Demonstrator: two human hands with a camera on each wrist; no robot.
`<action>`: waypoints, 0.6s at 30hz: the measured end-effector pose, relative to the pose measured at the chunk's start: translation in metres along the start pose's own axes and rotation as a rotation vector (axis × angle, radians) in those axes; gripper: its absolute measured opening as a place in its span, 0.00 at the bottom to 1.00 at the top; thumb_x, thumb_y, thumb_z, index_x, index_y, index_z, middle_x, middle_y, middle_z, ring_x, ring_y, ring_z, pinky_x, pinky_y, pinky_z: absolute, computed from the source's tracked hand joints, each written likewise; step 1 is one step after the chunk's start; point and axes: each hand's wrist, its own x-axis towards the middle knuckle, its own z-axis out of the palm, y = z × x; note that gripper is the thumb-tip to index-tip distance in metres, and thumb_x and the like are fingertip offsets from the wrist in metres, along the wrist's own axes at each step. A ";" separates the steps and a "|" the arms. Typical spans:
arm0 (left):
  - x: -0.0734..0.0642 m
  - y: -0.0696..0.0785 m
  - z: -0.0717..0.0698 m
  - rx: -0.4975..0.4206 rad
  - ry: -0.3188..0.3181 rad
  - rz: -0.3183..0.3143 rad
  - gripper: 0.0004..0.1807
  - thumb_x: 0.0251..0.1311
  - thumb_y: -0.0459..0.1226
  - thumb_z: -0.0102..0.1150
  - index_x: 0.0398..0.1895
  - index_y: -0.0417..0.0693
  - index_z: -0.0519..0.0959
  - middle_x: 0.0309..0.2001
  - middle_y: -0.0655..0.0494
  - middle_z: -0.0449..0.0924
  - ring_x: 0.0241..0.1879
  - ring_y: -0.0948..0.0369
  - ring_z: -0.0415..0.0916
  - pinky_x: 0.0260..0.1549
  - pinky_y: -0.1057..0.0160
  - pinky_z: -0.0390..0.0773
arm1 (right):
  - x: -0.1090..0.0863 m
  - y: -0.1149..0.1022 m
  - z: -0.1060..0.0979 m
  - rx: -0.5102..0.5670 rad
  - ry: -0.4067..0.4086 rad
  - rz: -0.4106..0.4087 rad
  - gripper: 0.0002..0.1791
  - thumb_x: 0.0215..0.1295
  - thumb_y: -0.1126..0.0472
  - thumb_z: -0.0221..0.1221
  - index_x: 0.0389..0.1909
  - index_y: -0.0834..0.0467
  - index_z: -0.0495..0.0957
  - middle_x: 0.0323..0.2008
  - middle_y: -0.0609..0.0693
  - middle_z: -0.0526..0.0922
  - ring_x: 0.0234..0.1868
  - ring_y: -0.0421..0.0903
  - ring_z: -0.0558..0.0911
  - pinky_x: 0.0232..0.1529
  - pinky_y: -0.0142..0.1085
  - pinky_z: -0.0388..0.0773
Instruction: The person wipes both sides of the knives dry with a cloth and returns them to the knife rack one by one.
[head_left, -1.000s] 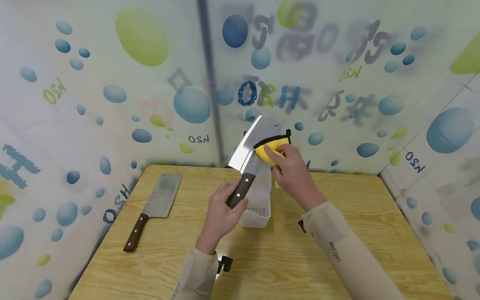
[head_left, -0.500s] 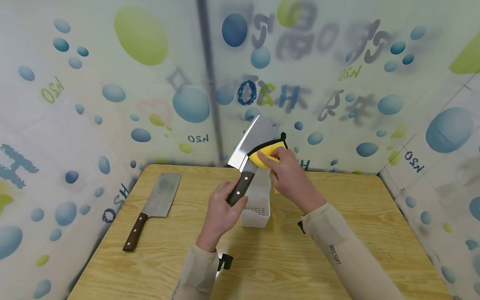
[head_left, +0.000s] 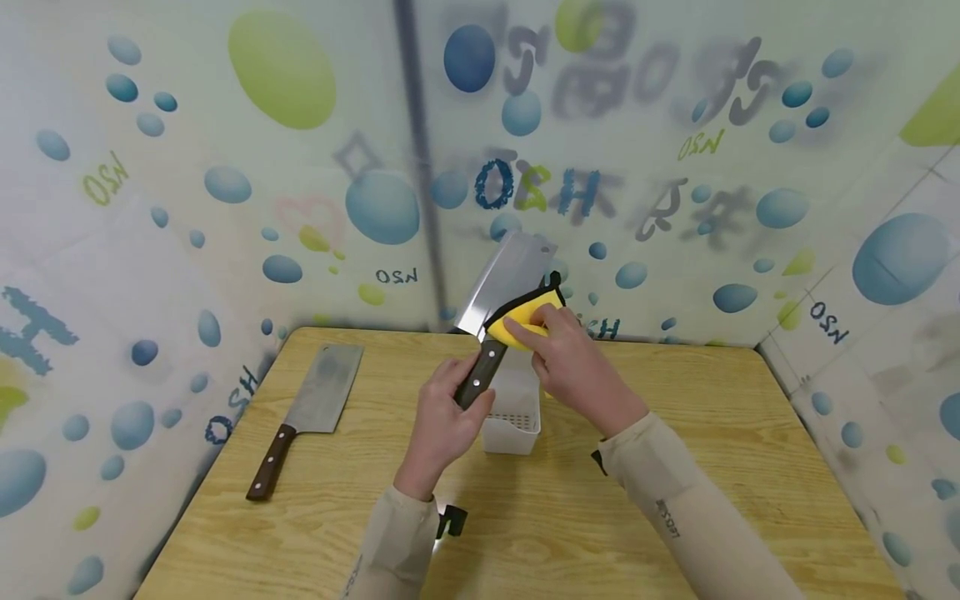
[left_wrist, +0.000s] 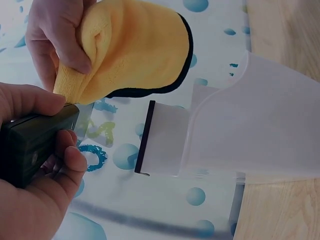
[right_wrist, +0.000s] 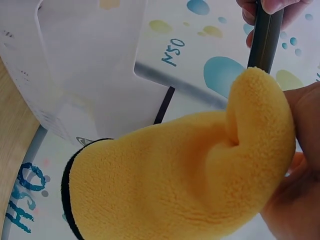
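Observation:
In the head view my left hand point(head_left: 447, 412) grips the dark riveted handle of a cleaver point(head_left: 506, 279), its broad blade tilted up and to the right. My right hand point(head_left: 581, 362) pinches a yellow cloth point(head_left: 525, 315) with black edging against the blade's lower end, close to the handle. Folds of the cloth point(left_wrist: 135, 47) hang beside the handle in the left wrist view. Seen from the right wrist, the cloth point(right_wrist: 165, 175) hides most of the blade.
A second cleaver point(head_left: 326, 392) with a brown handle lies on the left of the wooden table point(head_left: 637, 517). Behind the hands stands a white holder point(head_left: 512, 437) with a slotted base. Printed sheeting point(head_left: 637, 167) walls in the table at the back and sides.
My right hand has drawn the cloth down along the blade, leftward toward the handle. The left hand keeps its grip on the cleaver, nearly still; the blade has turned slightly.

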 end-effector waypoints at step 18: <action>-0.004 -0.003 0.002 0.005 0.005 0.004 0.26 0.53 0.24 0.68 0.60 0.34 0.82 0.38 0.45 0.79 0.30 0.59 0.71 0.26 0.65 0.71 | 0.001 -0.007 0.006 -0.097 0.052 0.025 0.30 0.61 0.76 0.64 0.65 0.53 0.81 0.50 0.62 0.75 0.48 0.58 0.75 0.52 0.46 0.81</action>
